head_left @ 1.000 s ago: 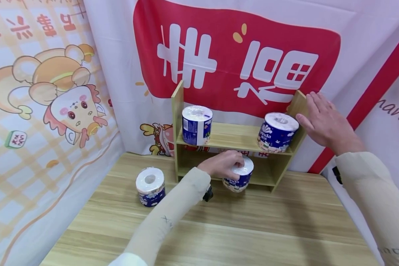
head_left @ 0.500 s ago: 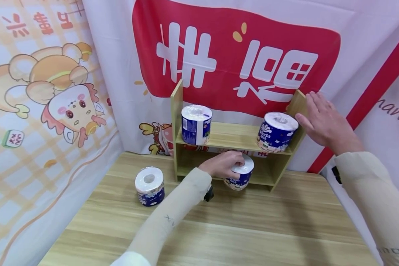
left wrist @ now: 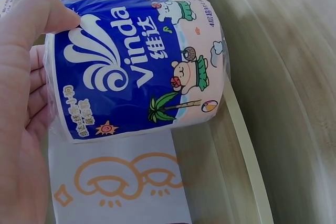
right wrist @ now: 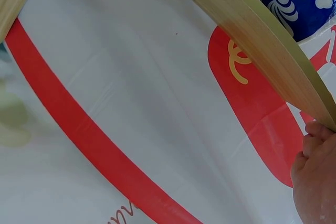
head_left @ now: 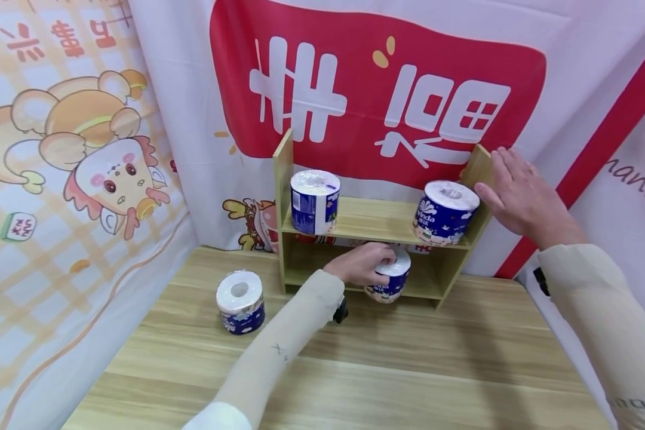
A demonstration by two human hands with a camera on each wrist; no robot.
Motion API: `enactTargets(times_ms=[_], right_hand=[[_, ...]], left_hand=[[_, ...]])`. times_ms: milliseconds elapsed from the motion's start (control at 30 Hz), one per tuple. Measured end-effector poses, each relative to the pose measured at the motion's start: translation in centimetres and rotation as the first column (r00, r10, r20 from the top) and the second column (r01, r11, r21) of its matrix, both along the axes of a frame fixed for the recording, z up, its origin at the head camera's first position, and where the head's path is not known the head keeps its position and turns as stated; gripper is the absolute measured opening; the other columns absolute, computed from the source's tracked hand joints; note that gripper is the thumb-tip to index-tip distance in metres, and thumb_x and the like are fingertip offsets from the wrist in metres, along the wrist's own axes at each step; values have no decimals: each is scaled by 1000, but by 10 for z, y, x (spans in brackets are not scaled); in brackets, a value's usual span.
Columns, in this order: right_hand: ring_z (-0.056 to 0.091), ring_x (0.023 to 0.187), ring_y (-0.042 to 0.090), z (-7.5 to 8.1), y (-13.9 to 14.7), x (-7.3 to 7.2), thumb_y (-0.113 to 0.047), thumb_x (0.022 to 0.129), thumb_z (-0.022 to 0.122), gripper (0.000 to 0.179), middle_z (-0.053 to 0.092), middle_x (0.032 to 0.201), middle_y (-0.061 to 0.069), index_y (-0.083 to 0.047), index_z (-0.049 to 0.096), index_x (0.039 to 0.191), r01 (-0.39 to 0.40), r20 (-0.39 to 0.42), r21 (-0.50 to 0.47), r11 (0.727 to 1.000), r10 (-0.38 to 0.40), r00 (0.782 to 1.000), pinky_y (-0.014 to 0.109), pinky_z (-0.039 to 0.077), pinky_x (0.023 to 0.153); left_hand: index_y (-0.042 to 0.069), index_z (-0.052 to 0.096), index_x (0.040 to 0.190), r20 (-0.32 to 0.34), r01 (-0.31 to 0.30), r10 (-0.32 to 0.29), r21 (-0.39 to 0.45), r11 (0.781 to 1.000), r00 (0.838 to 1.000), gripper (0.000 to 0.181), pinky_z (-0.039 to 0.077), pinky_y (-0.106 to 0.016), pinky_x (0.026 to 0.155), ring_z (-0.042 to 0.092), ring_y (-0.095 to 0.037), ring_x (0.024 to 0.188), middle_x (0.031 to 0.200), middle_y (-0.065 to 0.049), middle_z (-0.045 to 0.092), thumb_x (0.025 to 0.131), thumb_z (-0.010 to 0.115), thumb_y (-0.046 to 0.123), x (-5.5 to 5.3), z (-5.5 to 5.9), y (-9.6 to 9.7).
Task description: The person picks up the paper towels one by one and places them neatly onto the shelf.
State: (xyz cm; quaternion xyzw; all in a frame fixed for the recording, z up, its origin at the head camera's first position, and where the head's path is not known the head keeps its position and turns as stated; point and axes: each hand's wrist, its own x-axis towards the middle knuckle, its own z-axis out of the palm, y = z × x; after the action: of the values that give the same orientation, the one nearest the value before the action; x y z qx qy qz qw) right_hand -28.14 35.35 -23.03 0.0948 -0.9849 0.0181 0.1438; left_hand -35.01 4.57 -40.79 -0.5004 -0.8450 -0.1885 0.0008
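My left hand [head_left: 362,264] grips a blue-and-white toilet paper roll [head_left: 391,285] by its top, the thumb against the printed side. The left wrist view shows this roll [left wrist: 142,66] near the lower opening of a small wooden shelf [head_left: 371,218]. Whether its base touches the shelf board, I cannot tell. My right hand [head_left: 527,197], fingers extended, rests against the shelf's right side panel; in the right wrist view that panel [right wrist: 262,45] meets the fingers. On the upper board stand two more rolls, one at the left [head_left: 315,203] and a slightly tilted one at the right [head_left: 445,215].
Another toilet paper roll [head_left: 240,303] stands on the wooden table [head_left: 387,370] left of the shelf. A white cloth with a red banner [head_left: 376,89] hangs behind it. A checked cartoon cloth [head_left: 86,239] covers the left side.
My left hand has lifted the gripped roll slightly and moved it towards the lower shelf opening. The right hand stays on the side panel. The head view has shifted slightly.
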Motion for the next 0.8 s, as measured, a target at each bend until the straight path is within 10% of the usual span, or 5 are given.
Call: enactTargets(times_ms=[800], right_hand=[[-2,163,50,-1,-1,0,-50,107,43,91,-1,177,25,-8,-6,169,-4,-3,-16,1000,4,1000,75,12,128]], left_hand=[[9,67,117,77,-21,22,-24,1000,997,25,47,-22,75,57,-9,89,107,-1,69,96,73,21,-14,-7,8]])
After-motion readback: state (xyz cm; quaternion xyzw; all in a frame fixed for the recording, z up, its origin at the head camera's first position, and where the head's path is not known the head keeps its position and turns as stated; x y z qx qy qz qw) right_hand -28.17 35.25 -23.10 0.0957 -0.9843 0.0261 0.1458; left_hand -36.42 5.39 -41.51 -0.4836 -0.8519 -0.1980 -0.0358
